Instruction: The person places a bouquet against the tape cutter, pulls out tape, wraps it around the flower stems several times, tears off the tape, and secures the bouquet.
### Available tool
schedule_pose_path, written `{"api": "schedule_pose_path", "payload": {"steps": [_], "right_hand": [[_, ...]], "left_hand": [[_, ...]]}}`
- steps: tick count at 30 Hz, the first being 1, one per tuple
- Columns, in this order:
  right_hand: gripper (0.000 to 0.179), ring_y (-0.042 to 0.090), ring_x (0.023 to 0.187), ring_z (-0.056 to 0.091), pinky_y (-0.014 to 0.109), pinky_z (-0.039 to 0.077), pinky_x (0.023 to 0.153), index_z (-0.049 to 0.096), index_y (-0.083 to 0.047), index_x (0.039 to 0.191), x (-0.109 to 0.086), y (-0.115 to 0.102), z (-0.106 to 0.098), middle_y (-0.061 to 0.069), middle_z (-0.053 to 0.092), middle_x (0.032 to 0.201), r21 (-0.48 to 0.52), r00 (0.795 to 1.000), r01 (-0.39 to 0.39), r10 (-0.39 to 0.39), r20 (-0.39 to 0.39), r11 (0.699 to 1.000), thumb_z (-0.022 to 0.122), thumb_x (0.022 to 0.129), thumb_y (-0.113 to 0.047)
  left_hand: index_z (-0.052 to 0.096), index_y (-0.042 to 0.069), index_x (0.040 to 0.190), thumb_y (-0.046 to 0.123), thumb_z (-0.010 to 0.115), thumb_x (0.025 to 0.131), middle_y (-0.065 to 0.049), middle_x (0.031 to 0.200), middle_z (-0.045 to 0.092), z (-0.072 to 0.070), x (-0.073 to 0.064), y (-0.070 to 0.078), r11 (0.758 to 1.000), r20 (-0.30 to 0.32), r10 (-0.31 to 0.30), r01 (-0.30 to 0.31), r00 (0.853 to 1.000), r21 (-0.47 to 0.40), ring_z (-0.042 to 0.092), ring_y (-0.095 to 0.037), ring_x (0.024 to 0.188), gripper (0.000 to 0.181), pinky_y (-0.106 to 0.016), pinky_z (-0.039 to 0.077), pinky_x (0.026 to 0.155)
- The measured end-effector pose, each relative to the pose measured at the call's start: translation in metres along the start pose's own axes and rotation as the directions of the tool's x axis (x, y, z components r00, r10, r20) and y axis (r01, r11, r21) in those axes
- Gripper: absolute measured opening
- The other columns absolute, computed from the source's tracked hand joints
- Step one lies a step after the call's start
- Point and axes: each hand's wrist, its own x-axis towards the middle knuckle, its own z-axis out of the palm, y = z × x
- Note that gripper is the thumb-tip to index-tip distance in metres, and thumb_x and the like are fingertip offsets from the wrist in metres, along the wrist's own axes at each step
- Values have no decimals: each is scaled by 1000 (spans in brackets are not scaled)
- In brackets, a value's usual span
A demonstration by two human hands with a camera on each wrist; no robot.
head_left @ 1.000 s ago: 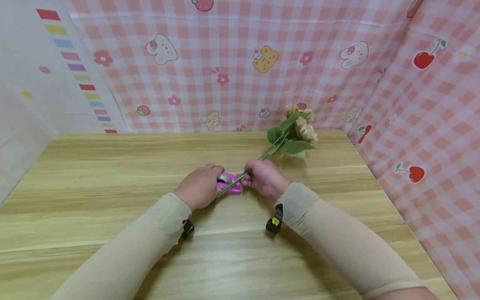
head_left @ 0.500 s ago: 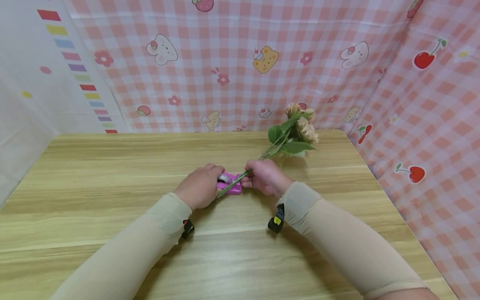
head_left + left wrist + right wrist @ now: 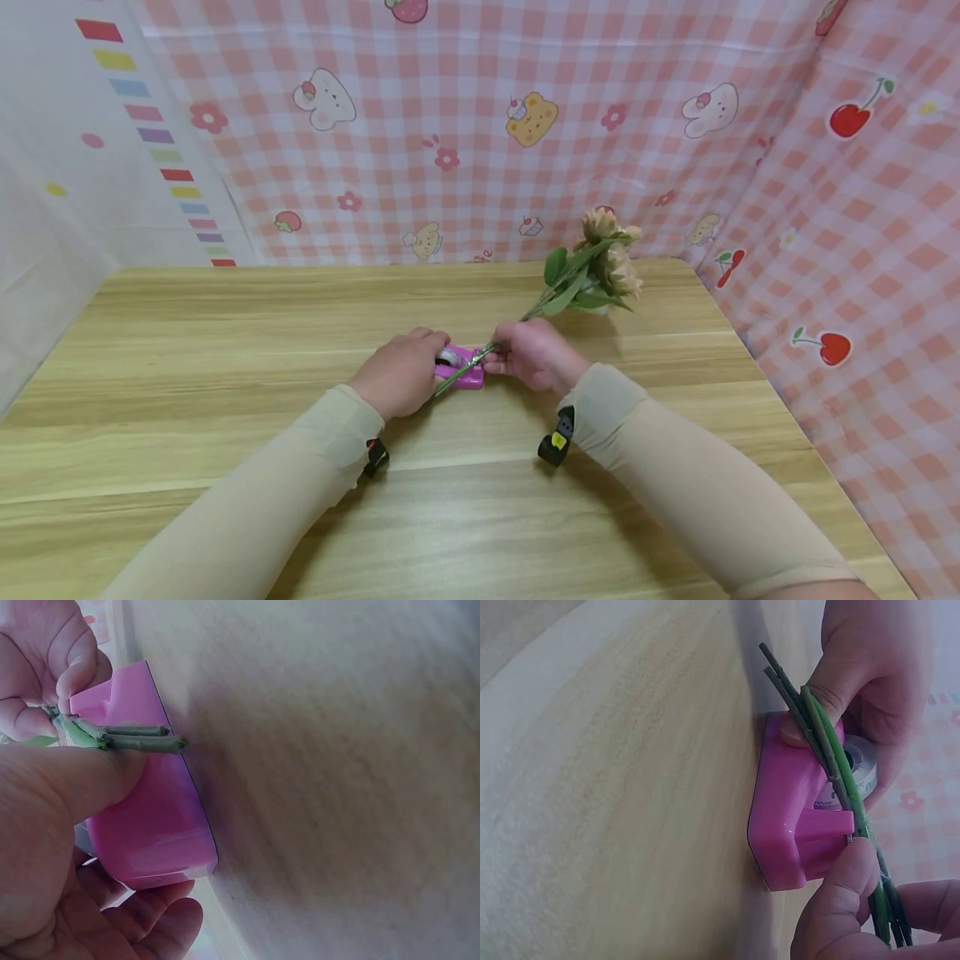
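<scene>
A pink tape dispenser with a roll of clear tape stands on the wooden table. My left hand grips it from the left, thumb along the near side, as the left wrist view shows. With finger and thumb, my right hand pinches the green stems of a small bunch of artificial flowers. These stems slant across the dispenser, their cut ends past my left thumb. A shiny strip of tape shows on them near my right fingers. Cream flower heads and green leaves point toward the back right.
The wood-grain table stretches around both hands. Pink checked cloth hangs behind and on the right, and pale cloth hangs on the left. A black wrist camera sits below the right wrist.
The bunch has turned about its stems, its leaves and flower heads shifting slightly to the right. My right hand has tilted a little with it. My left hand and the dispenser stay in place.
</scene>
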Motion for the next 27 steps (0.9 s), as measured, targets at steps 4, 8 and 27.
{"api": "schedule_pose_path", "payload": {"steps": [4,8,27], "right_hand": [[13,17,68,64,25,64,71,55,0,87,-2,0,-1,9,61,80,10,1000,2,-2,12,1000,50,99,3],[14,18,67,64,25,64,70,55,1,86,-3,0,-2,9,61,80,13,1000,5,-5,10,1000,50,99,4],[14,14,67,66,25,62,68,63,4,102,-7,2,-8,6,70,78,37,1000,4,-4,8,999,49,106,1]], "left_hand": [[49,4,154,22,62,106,-16,156,54,1,1,-1,1000,0,3,-3,1000,6,54,-38,143,53,-52,45,123],[49,4,155,21,61,106,-16,156,53,1,2,-2,1000,2,1,-1,1000,7,53,-38,143,53,-51,44,123],[48,5,156,19,60,106,-15,158,52,4,4,-2,1000,1,-12,12,1000,3,52,-38,145,54,-52,43,124]]}}
